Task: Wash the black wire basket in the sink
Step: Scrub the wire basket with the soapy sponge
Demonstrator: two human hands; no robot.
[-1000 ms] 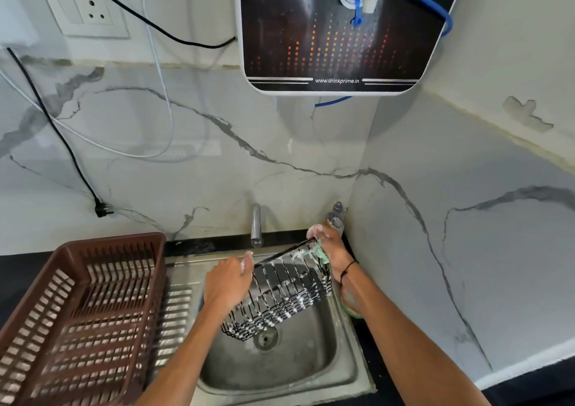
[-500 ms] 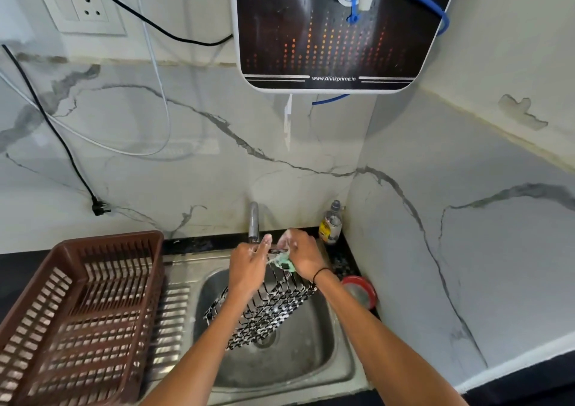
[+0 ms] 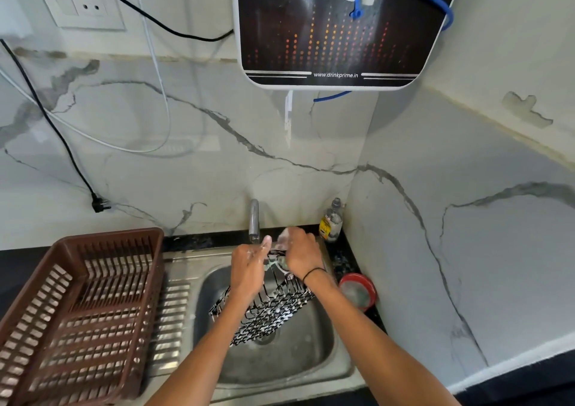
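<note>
The black wire basket, flecked with white soap foam, hangs tilted over the steel sink. My left hand grips its upper rim from the left. My right hand holds a green scrub pad against the same top edge, fingers curled round it. Both hands are soapy and nearly touch. The basket's lower corner hangs just above the drain.
A brown plastic dish rack fills the drainboard on the left. The tap stands behind my hands. A soap bottle and a red-rimmed round dish sit on the black counter at the right. A water purifier hangs overhead.
My right hand moved left along the basket's top edge to meet my left hand. The basket tilted and sank lower into the sink, uncovering the red-rimmed dish.
</note>
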